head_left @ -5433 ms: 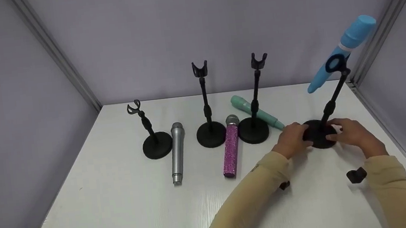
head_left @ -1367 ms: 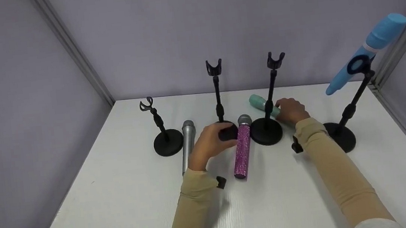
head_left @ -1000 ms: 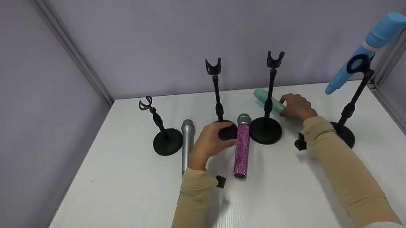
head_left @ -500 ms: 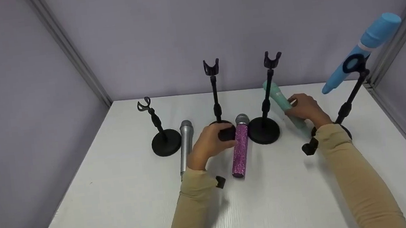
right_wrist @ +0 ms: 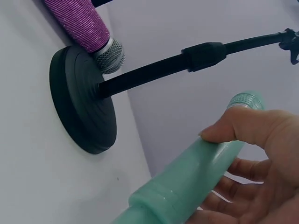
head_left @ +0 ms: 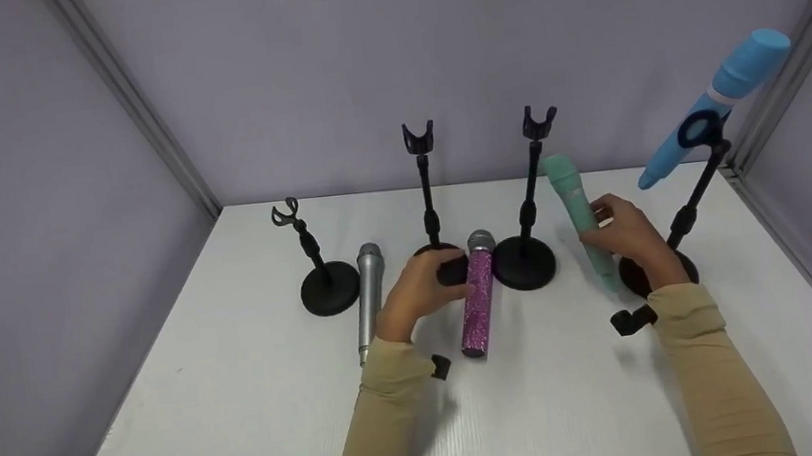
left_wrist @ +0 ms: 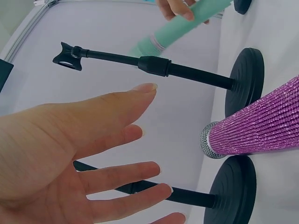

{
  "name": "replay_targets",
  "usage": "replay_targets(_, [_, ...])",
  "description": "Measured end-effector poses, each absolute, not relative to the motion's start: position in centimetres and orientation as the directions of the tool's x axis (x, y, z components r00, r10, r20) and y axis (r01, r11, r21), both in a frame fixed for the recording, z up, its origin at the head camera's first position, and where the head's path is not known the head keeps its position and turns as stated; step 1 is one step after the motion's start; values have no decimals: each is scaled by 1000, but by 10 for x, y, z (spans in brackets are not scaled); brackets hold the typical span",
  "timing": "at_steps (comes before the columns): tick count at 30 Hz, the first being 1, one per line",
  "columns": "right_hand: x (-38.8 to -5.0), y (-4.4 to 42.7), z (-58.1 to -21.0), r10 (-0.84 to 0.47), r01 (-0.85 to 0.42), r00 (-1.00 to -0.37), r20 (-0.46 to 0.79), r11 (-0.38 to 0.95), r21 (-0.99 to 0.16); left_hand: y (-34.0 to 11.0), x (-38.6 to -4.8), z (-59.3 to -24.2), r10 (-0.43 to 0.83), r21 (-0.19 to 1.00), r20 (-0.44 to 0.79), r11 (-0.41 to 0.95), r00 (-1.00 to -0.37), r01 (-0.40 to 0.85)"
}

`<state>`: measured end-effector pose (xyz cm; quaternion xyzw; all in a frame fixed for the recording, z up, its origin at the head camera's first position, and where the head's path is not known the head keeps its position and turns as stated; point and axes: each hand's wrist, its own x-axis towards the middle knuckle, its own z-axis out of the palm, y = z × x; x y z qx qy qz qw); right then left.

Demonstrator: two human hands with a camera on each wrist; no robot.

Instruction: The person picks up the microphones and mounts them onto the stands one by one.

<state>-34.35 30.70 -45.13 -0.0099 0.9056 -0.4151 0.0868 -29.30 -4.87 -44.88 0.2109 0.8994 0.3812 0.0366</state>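
Observation:
My right hand (head_left: 629, 235) grips a mint-green microphone (head_left: 573, 199) by its body, thumb on one side and fingers on the other. Its head points up and away, tilted, right of a black microphone stand (head_left: 524, 262). In the right wrist view the green microphone (right_wrist: 187, 177) runs diagonally under the thumb. My left hand (head_left: 421, 287) hovers with spread fingers before another black stand (head_left: 424, 173), beside a purple glitter microphone (head_left: 480, 303). The left wrist view shows the left hand (left_wrist: 107, 158) holding nothing, with the purple microphone (left_wrist: 261, 121) apart from its fingers.
A silver microphone (head_left: 370, 292) lies left of the left hand, near a short black stand (head_left: 329, 287). At the right, a blue microphone (head_left: 744, 68) sits tilted in a stand (head_left: 691, 213). Grey walls enclose the white table (head_left: 242, 396).
My right hand left the blue microphone's stand and took the green microphone from behind a stand, swinging it upright and rightward. My left hand moved from that stand's base to the middle, then stayed.

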Motion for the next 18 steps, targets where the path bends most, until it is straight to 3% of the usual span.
replay_targets(18, [-303, 313, -434, -149, -75, -989, -3, 513, -855, -52, -292, -449, 391, 713, 51, 630, -919, 307])
